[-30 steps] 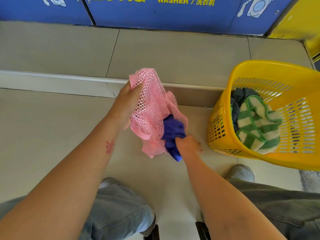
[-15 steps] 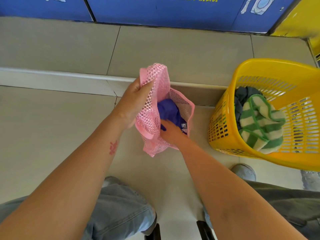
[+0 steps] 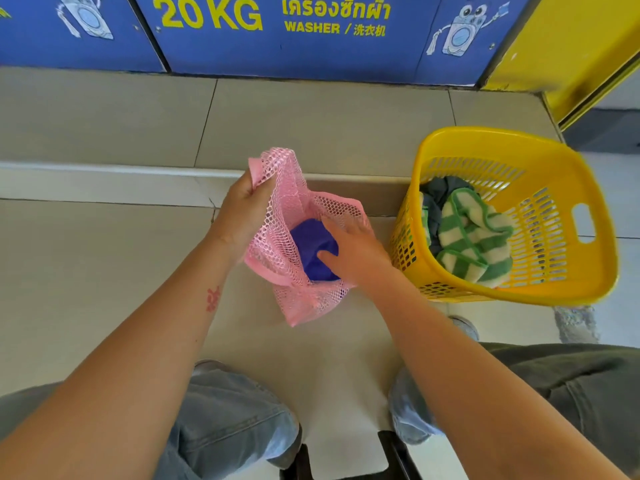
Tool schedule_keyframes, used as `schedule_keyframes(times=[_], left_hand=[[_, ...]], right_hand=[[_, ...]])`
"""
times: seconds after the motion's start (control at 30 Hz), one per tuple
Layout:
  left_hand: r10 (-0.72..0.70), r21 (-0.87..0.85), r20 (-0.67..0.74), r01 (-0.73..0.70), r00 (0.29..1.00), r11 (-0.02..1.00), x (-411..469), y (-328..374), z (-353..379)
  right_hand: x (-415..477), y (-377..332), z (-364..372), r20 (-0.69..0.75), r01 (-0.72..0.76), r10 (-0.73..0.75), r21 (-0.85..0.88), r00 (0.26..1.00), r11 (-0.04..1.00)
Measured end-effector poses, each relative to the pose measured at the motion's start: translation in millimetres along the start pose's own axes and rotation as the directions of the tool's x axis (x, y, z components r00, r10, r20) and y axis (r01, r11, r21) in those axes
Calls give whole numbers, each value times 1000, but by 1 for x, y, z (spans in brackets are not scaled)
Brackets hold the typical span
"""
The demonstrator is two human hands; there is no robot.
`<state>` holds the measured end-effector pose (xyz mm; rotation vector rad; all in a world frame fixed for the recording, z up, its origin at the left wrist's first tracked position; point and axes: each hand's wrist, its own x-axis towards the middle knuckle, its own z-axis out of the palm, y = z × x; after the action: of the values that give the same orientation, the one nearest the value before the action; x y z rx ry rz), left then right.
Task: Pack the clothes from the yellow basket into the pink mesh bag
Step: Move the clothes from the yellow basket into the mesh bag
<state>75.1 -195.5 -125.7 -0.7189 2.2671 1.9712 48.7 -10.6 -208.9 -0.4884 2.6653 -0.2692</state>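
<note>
A pink mesh bag (image 3: 298, 299) hangs open in front of me, and my left hand (image 3: 242, 209) grips its upper rim. A blue garment (image 3: 311, 249) lies bunched inside the bag. My right hand (image 3: 353, 252) rests at the bag's mouth with fingers spread, touching the blue garment and holding nothing. To the right stands the yellow basket (image 3: 568, 282), tilted toward me. A green-and-cream striped cloth (image 3: 474, 237) and a dark grey garment (image 3: 441, 192) lie in it.
Beige floor tiles with a low step (image 3: 104, 183) run across ahead. Blue washer panels (image 3: 277, 32) marked 20 KG stand at the back, a yellow panel (image 3: 571, 53) at the right. My knees in jeans (image 3: 221, 420) and a shoe (image 3: 464, 327) are below.
The blue garment went from hanging outside the bag's mouth to lying fully inside. My right hand pushed it in and has opened. My left hand kept its hold on the rim.
</note>
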Motion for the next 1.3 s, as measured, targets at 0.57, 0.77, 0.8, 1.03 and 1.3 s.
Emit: schedule_keyframes(times=[0.57,0.77,0.8,1.03,1.3], left_hand=[[-14,5,21,14,1000,1000,-10,4,69],[-43,26,31,42,999,999,8,0,90],[-41,26,35,40,999,999,10,-1,93],[-52,25,37,51,998,998,14,-4,102],[-45,-8,-5,45,999,999,0,7,79]], right_hand=[[-35,145,-80,-133,-553,578,182,805,813],[-21,185,-56,128,-691,680,78,722,718],[-18,189,-53,161,-700,683,88,712,709],[-10,197,-47,61,-663,669,226,741,714],[-28,169,-97,-366,-444,648,502,669,742]])
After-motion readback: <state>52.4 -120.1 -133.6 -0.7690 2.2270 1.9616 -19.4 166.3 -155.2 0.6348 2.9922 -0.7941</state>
